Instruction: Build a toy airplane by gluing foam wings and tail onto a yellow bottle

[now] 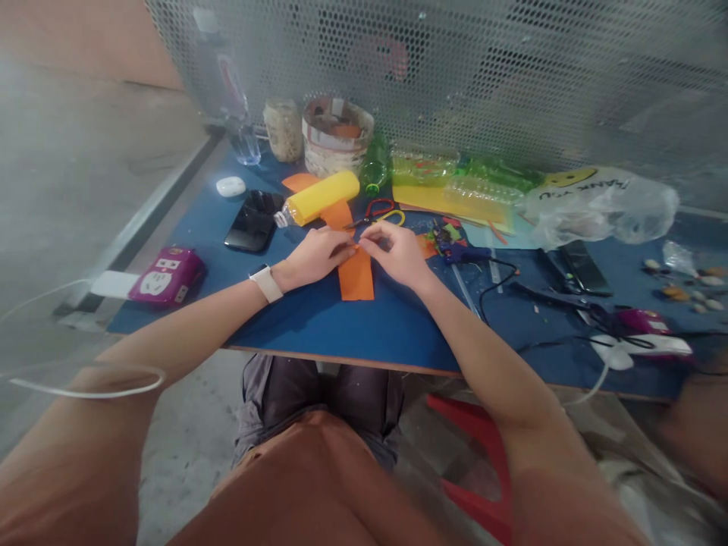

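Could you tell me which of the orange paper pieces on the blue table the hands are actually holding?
The upright orange strip nearest the table's front edge; both hands pinch its top. The other orange pieces lie untouched behind, by the yellow-wrapped bottle.

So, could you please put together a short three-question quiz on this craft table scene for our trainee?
1. True or false: both hands, the left hand and the right hand, touch the orange paper strip.
2. What lies just beyond the hands? A) yellow-wrapped bottle B) a red mug C) a laptop
3. Fill in: the black phone lies on the ______ table, on the person's left side.

Key
1. True: the fingers of both pinch the strip's far end.
2. A: the bottle lies on its side; scissors lie beside it.
3. Blue.
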{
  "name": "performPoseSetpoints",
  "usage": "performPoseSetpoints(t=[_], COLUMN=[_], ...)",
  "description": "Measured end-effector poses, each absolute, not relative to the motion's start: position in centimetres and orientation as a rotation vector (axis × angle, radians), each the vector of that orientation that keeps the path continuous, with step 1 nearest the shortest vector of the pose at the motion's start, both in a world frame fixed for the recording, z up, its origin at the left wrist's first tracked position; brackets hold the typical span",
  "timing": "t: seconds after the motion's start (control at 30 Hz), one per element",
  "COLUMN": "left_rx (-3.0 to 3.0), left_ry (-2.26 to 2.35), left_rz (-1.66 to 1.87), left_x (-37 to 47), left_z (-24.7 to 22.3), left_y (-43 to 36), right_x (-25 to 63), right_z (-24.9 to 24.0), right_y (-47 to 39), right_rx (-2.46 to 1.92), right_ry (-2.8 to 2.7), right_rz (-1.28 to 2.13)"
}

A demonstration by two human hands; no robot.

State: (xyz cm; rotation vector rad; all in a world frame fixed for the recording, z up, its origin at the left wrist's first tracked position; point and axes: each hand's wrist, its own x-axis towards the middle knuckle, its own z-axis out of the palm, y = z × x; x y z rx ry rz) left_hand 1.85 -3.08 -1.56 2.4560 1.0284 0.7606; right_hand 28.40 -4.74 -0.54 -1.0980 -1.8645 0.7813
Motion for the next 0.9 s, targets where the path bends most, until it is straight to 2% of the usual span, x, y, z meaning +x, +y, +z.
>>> performPoseSetpoints(t=[0.37,0.9], left_rx=[2.37,2.327], left_ry=[1.05,1.059], left_rz=[0.891,0.897], left_x=[1.93,1.73], left_z=[-0.99,-1.55], left_y=[-3.46,-3.22], right_x=[28.38,28.79], right_z=[-0.92,-0.89], right_y=[-4.61,-4.44], right_rx=[-1.053,-1.095], right_ry=[-1.678,-1.81], right_rz=[1.036,0.922])
